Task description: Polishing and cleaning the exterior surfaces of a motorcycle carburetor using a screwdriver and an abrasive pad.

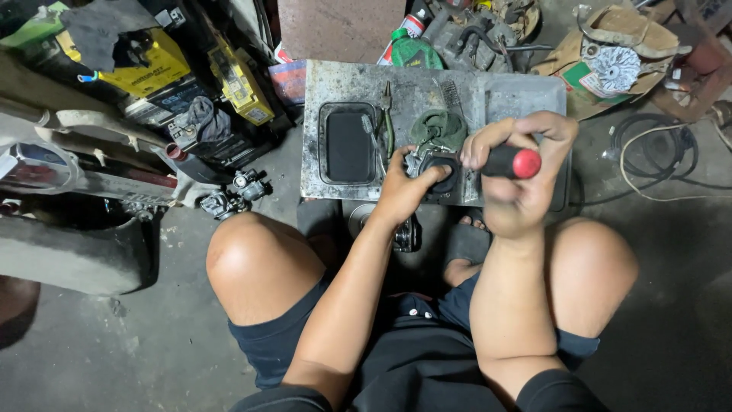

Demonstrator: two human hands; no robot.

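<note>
A flat grey metal tray (pixel 335 84) lies on the floor before the seated person's knees. On it, a black rectangular rubber cover (pixel 348 146) sits left; green-handled pliers (pixel 387 114) lie just right of it. A dark round-bored metal carburettor body (pixel 441 172) rests at the tray's near edge, a crumpled green rag (pixel 440 127) behind it.

Right hand (pixel 518 164) grips red-capped black handle (pixel 509 162); left hand (pixel 404 191) steadies carburetor (pixel 436 174) on metal tray (pixel 427 84).

I saw a worn metal tray (pixel 328 84) resting on the concrete floor (pixel 152 336); on it lay a black rectangular pad (pixel 348 145), pliers (pixel 387 114), a green rag (pixel 440 128) and a small engine part (pixel 440 174).
</note>
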